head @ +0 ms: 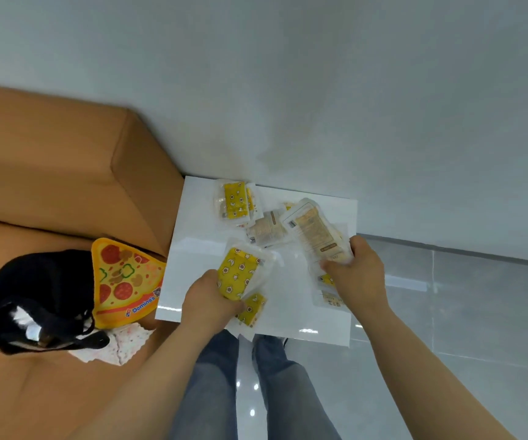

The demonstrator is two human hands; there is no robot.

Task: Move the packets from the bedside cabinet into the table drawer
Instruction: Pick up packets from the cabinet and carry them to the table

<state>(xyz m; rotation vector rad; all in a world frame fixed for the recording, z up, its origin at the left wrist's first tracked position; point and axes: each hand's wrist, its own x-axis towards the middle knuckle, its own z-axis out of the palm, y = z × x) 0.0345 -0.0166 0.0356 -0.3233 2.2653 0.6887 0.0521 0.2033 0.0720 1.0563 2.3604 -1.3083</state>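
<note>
Hands apart, left hand [207, 300] gripping yellow packet [240, 274], right hand [358, 271] gripping beige packet [315, 236], Domino's pizza cushion [123, 281]

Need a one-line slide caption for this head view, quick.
Left hand grips a yellow patterned packet, right hand a pale beige packet, over the white bedside cabinet holding other packets.

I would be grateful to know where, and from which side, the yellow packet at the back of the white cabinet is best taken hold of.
Probably pinch the yellow packet by its clear left rim, coming from the left over the bare cabinet top. It lies flat on other packets that crowd its right, and the wall is close behind.
</note>
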